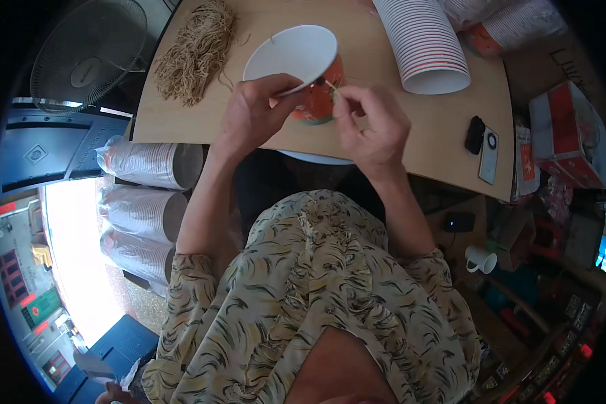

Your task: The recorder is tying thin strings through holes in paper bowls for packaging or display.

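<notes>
Left hand [256, 114] has thumb and fingers closed on the near-left rim of a round, white-lined orange paper bucket [322, 106], tilted at the near edge of a light wood-coloured table [424, 138]. Right hand [378, 128] pinches a thin tan cord [332, 86] between thumb and forefinger, at the bucket's right side just below the rim. Tangled tan cord heap [196, 57] left, nested white paper bucket stack [424, 40] right.
</notes>
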`<control>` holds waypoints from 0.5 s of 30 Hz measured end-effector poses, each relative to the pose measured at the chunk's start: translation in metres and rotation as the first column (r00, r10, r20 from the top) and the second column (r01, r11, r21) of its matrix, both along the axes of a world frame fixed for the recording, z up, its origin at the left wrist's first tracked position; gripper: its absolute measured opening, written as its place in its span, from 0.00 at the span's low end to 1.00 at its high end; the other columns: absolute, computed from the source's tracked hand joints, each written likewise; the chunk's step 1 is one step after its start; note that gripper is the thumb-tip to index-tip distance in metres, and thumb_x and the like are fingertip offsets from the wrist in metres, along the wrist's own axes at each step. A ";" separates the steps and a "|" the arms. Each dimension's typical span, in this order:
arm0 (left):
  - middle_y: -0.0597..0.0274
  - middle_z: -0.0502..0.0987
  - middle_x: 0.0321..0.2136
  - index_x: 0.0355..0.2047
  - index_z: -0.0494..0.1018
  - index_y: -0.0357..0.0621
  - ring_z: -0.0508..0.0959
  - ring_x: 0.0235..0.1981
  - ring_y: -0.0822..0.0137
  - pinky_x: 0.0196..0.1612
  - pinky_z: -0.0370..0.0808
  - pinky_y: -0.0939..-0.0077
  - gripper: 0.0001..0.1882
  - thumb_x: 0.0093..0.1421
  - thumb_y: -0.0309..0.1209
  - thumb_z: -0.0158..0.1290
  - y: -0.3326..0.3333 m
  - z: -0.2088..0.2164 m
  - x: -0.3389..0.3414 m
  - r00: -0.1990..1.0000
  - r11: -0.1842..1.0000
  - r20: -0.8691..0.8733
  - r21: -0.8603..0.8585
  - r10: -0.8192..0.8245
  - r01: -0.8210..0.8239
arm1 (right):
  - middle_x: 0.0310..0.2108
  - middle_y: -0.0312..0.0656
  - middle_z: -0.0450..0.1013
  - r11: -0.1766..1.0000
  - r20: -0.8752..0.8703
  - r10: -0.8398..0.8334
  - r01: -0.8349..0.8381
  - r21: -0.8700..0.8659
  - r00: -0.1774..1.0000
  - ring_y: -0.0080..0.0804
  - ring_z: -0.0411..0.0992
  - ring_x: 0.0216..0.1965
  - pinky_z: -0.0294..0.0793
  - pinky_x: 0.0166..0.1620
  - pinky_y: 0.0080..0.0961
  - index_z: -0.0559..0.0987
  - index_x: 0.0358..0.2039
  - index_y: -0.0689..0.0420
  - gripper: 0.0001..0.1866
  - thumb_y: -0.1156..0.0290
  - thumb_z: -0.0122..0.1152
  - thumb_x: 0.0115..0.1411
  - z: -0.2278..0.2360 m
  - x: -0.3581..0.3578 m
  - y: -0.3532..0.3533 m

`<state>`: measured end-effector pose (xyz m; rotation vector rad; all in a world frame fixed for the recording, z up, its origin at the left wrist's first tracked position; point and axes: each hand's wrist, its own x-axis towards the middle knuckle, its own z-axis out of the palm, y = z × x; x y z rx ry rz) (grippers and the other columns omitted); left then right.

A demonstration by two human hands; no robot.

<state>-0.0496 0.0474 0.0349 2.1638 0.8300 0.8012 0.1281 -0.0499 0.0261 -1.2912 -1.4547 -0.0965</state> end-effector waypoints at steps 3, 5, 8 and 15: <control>0.53 0.84 0.29 0.40 0.82 0.40 0.85 0.29 0.61 0.33 0.79 0.71 0.10 0.61 0.31 0.62 0.003 0.000 -0.003 0.999 0.997 0.030 -0.066 0.031 -0.029 | 0.24 0.41 0.75 0.998 -0.034 -0.025 0.023 -0.053 0.999 0.38 0.76 0.26 0.75 0.29 0.32 0.76 0.29 0.57 0.08 0.80 0.69 0.51 -0.017 -0.011 0.006; 0.53 0.84 0.30 0.40 0.82 0.40 0.86 0.29 0.62 0.33 0.79 0.72 0.10 0.61 0.32 0.62 0.003 -0.004 -0.003 0.998 0.997 0.043 -0.065 0.039 -0.037 | 0.24 0.41 0.75 0.998 -0.050 -0.015 0.012 -0.066 0.999 0.38 0.76 0.26 0.75 0.28 0.32 0.76 0.29 0.57 0.08 0.80 0.69 0.51 -0.022 -0.015 0.008; 0.53 0.84 0.30 0.40 0.82 0.39 0.86 0.29 0.62 0.34 0.80 0.72 0.11 0.60 0.32 0.62 0.003 -0.008 -0.002 0.998 0.996 0.029 -0.076 0.055 -0.053 | 0.24 0.41 0.75 0.997 -0.066 -0.004 0.000 -0.072 0.998 0.38 0.77 0.25 0.75 0.27 0.32 0.76 0.28 0.57 0.09 0.80 0.68 0.51 -0.026 -0.018 0.010; 0.53 0.84 0.29 0.39 0.82 0.39 0.85 0.29 0.61 0.34 0.80 0.71 0.10 0.59 0.30 0.62 0.000 -0.003 0.001 0.998 0.998 0.048 -0.062 0.028 -0.025 | 0.24 0.41 0.75 0.994 -0.049 -0.026 0.021 -0.110 0.998 0.38 0.77 0.25 0.76 0.27 0.32 0.75 0.28 0.57 0.08 0.79 0.68 0.51 -0.026 -0.017 0.011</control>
